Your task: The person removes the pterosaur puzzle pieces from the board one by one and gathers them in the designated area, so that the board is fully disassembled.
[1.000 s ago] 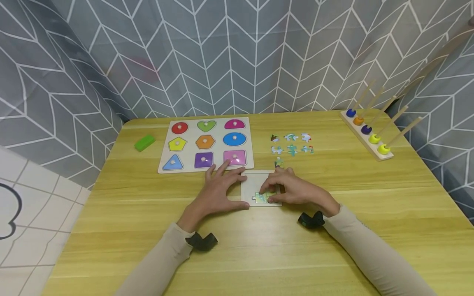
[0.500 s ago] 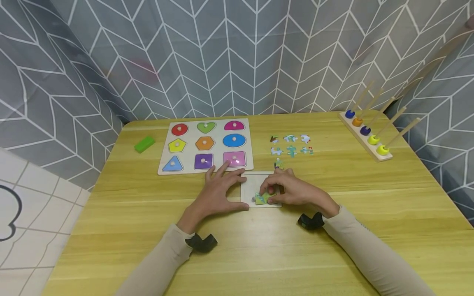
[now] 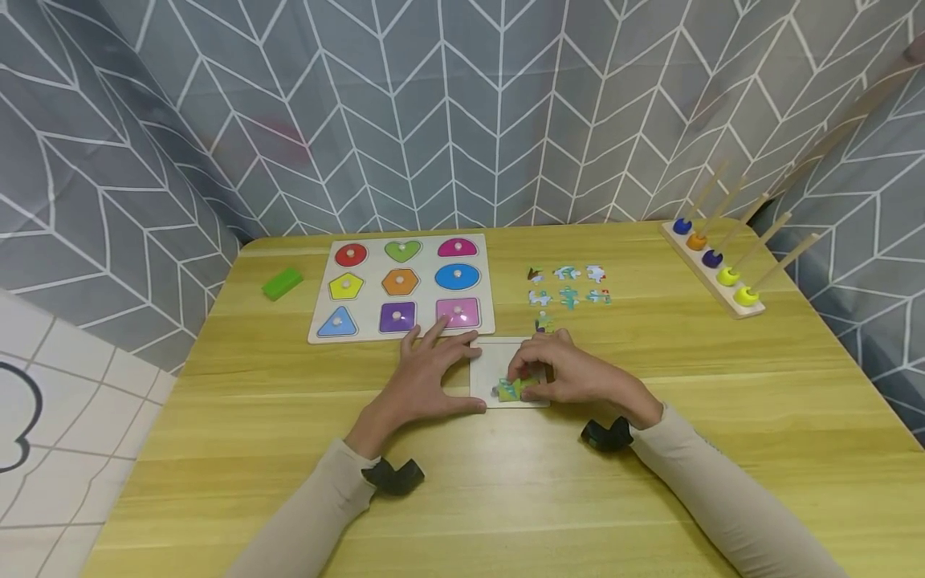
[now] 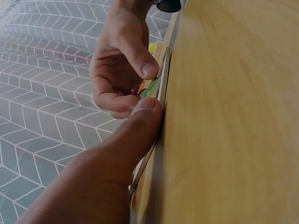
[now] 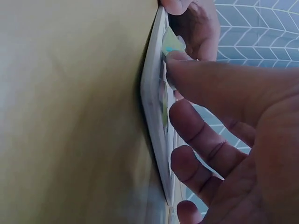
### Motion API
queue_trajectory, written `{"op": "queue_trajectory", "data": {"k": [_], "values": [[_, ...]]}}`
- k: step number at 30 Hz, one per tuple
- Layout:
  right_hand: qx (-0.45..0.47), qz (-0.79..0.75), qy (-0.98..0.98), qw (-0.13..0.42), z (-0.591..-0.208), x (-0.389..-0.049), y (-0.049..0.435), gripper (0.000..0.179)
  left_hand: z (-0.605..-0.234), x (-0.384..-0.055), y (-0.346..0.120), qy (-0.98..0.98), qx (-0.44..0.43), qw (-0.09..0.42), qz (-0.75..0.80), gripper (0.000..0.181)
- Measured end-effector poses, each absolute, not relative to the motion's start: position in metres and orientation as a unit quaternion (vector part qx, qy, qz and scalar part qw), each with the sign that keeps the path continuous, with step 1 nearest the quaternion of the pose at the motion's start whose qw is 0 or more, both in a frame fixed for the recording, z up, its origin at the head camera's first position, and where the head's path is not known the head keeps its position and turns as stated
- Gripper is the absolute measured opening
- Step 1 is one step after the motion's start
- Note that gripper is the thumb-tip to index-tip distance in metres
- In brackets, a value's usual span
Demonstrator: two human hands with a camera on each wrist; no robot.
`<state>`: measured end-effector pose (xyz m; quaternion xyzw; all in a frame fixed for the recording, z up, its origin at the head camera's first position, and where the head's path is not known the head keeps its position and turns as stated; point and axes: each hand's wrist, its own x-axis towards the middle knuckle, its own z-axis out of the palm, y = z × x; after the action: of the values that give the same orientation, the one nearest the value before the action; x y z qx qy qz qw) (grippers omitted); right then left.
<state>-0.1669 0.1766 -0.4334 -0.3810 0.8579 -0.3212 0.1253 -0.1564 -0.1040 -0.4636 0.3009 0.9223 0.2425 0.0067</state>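
A small white puzzle tray [image 3: 491,355] lies flat on the wooden table. My left hand [image 3: 421,379] rests at its left side, thumb at the near corner and fingers spread toward the far corner. With thumb and index finger my right hand [image 3: 576,374] pinches a green jigsaw piece [image 3: 509,391], tilted up over the near part of the tray. In the right wrist view, another yellow-green piece [image 5: 165,112] lies in the tray below the right fingers. The right hand partly hides the tray's right side.
Several loose jigsaw pieces [image 3: 568,297] lie beyond the tray. A shape board [image 3: 426,309] with knobbed shapes is at the back left, beside a green block [image 3: 282,283]. A peg stand [image 3: 704,265] with coloured rings stands at the back right, before a grey curtain [image 3: 462,120].
The pinched jigsaw piece lay flat in the tray a second ago and is now tilted up in my right fingers. My left hand has stayed in place.
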Motion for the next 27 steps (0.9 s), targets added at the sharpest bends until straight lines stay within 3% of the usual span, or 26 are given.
{"op": "queue_trajectory", "data": {"k": [11, 20, 27], "values": [[-0.364, -0.365, 0.847, 0.125, -0.435, -0.163, 0.172, 0.010, -0.463, -0.156, -0.104, 0.923, 0.299, 0.010, 0.242, 0.077], [-0.312, -0.493, 0.791, 0.183, -0.432, -0.174, 0.187, 0.008, -0.464, -0.156, -0.104, 0.921, 0.298, 0.014, 0.250, 0.079], [-0.256, -0.491, 0.826, 0.108, -0.430, -0.191, 0.219, 0.008, -0.463, -0.155, -0.104, 0.922, 0.296, 0.012, 0.250, 0.078]]}}
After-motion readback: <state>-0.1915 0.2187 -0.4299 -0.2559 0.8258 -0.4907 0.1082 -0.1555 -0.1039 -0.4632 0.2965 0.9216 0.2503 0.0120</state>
